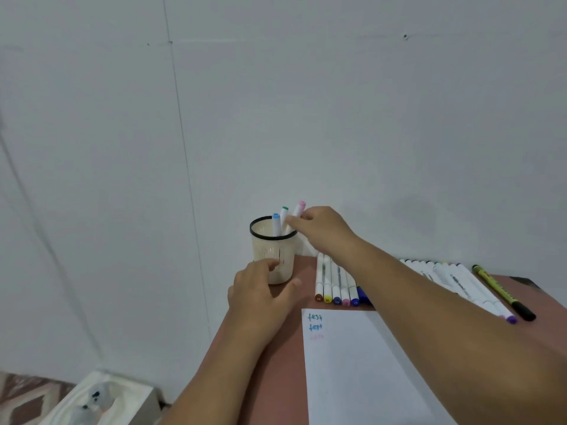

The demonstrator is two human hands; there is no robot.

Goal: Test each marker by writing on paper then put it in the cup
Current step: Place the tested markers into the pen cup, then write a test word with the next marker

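A cream mesh cup (274,250) with a black rim stands at the table's far left corner. A blue-capped marker (276,223) and a green-capped marker (284,216) stand in it. My right hand (322,231) pinches a pink-capped marker (299,209) at the cup's rim, its lower end inside the cup. My left hand (260,294) curls around the cup's base. A white paper (362,369) lies near me with three short written words, two blue and one faint pink. A row of white markers (336,282) lies behind the paper, partly hidden by my right forearm.
More white markers (460,282) and a yellow-green pen (503,292) with a black cap lie at the right of the brown table (276,363). A white wall rises just behind. A white box (101,400) sits on the floor at lower left.
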